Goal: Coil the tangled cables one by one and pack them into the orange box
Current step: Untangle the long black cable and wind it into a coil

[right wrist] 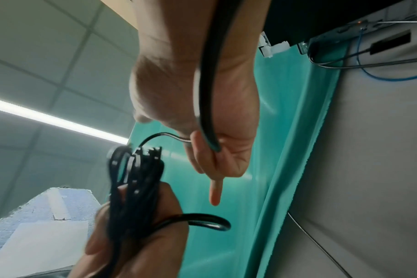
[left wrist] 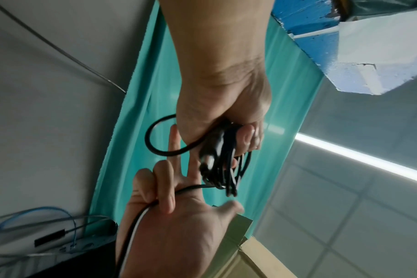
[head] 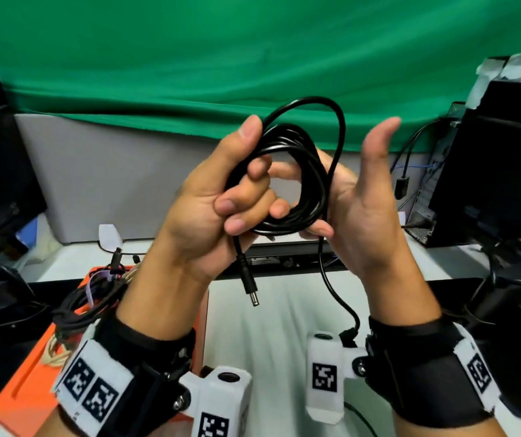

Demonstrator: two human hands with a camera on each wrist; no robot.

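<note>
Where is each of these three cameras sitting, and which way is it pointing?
Head: on the person's head, looking forward and down at the left hand, right hand, black cable coil and orange box; both forearms show.
Left wrist: looks up along the left hand toward the ceiling.
Right wrist: looks up along the right hand.
Shared: all three show the coil and both hands; both wrist views catch the green backdrop.

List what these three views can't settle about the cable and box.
- Black cable far end: head view, runs down behind the right wrist camera mount.
- Orange box interior: head view, covered by the left forearm and the cable pile.
- Coil turn count: wrist views, blurred.
</note>
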